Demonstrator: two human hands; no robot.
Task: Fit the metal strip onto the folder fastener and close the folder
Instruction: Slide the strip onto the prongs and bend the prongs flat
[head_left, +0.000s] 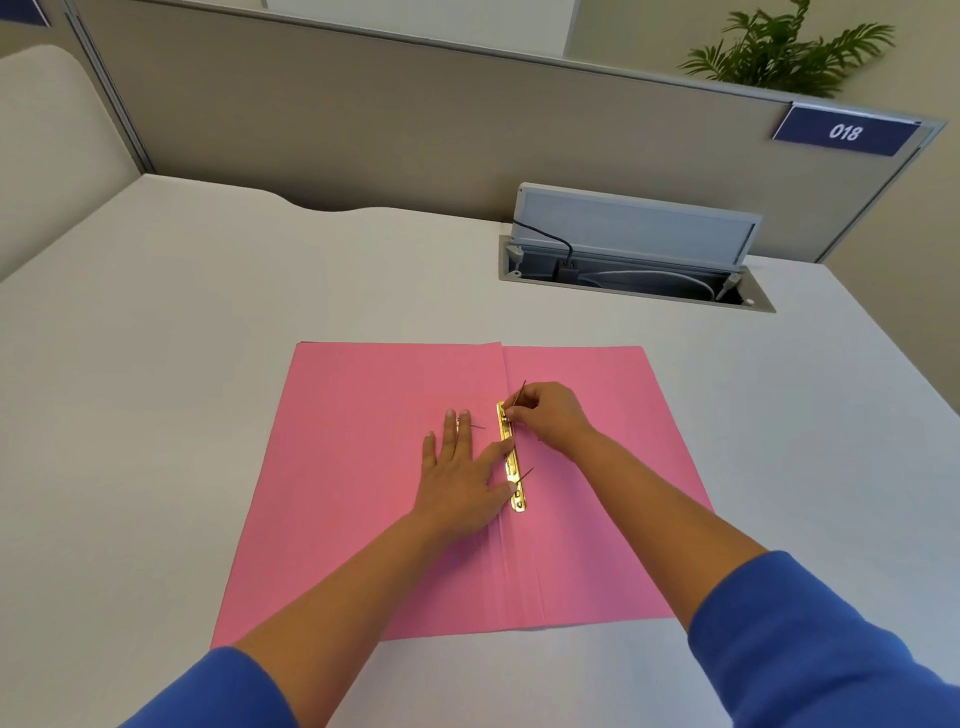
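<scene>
A pink folder (363, 493) lies open and flat on the white desk. A gold metal strip (514, 467) lies along its spine fold. Two thin fastener prongs stick up through the strip, one at the far end (521, 391) and one at the near end (525, 474). My right hand (550, 415) pinches the far prong just above the strip's far end. My left hand (462, 475) lies flat on the left flap, its thumb and forefinger pressing on the strip. A small gold piece shows under the left hand's fingertips (470, 426).
An open cable box (634, 254) with a raised lid and cords is set into the desk behind the folder at the right. A grey partition (415, 119) with a blue "018" sign (847, 132) closes the back. A plant stands beyond it.
</scene>
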